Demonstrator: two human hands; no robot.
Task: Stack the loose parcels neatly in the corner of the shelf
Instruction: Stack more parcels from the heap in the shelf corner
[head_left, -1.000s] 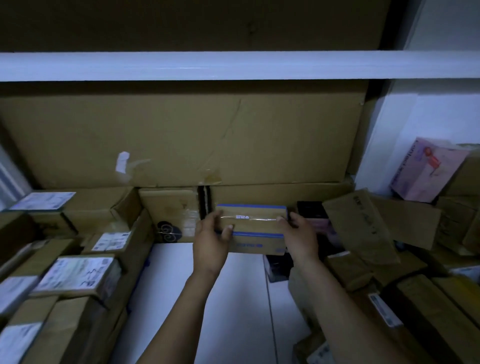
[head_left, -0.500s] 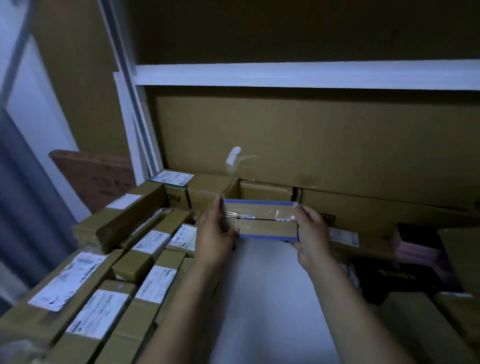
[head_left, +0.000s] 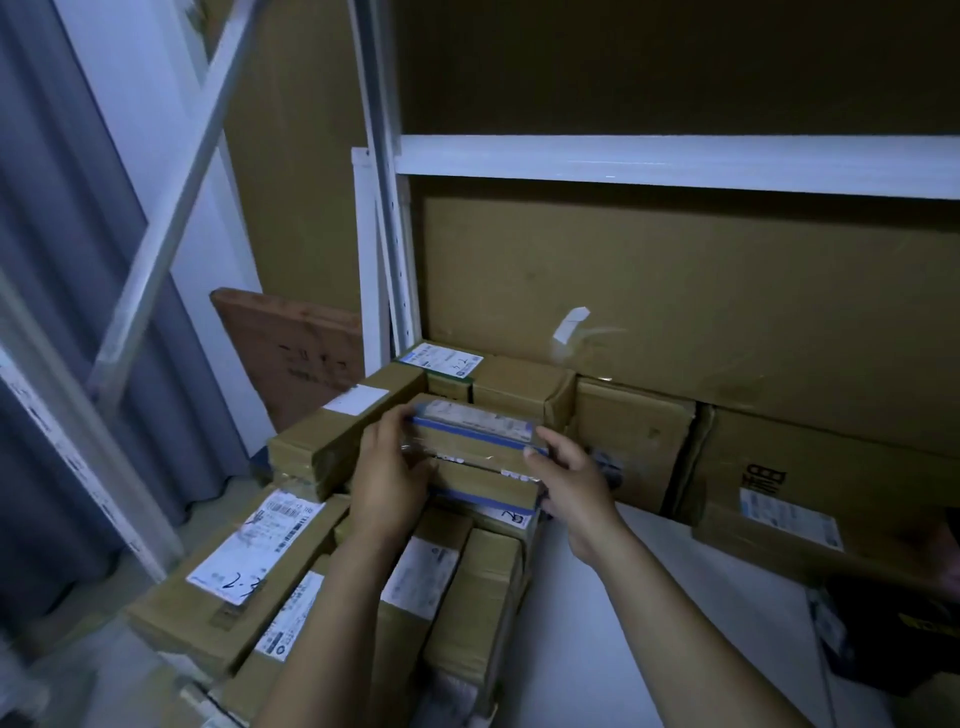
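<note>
I hold a small brown parcel with blue stripes (head_left: 475, 441) between both hands, low over the pile of parcels in the left corner of the white shelf (head_left: 613, 561). My left hand (head_left: 389, 478) grips its left end and my right hand (head_left: 569, 483) grips its right end. Its underside looks to be touching or just above another labelled parcel (head_left: 488, 491) in the stack. Several long taped cardboard parcels with white labels (head_left: 244, 566) lie side by side below and to the left of it.
A long parcel (head_left: 337, 431) lies along the pile's left edge beside the white shelf upright (head_left: 371, 260). Larger cartons (head_left: 634, 441) line the cardboard back wall. A dark box (head_left: 893, 634) sits at the right. A white shelf beam (head_left: 675, 163) runs overhead.
I have carried the blue-striped parcel left and down from mid-shelf onto the corner pile, and my view has swung left toward the corner.
</note>
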